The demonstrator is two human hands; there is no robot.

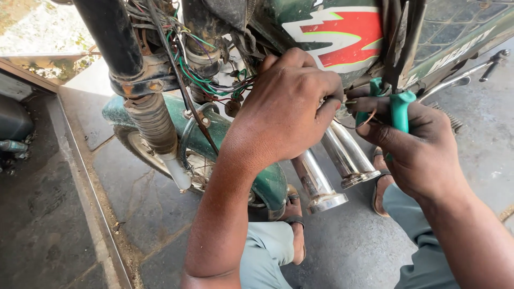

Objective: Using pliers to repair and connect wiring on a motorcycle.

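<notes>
My left hand [292, 101] reaches up under the green motorcycle tank [342, 37], its fingers curled around something thin near the frame, likely a wire; what it grips is hidden. My right hand [415, 144] is closed on green-handled pliers [399, 104], whose jaws point up toward the same spot. A thin wire loops between the two hands. A bundle of coloured wires [201, 75] hangs by the steering head, just left of my left hand.
The fork leg with its rubber boot [152, 120] and the green front mudguard [267, 184] over the wheel stand at left. Two chrome tubes [334, 166] slant down between my hands. A handlebar lever [482, 67] sticks out at right. My sandalled feet rest on the concrete floor [353, 251].
</notes>
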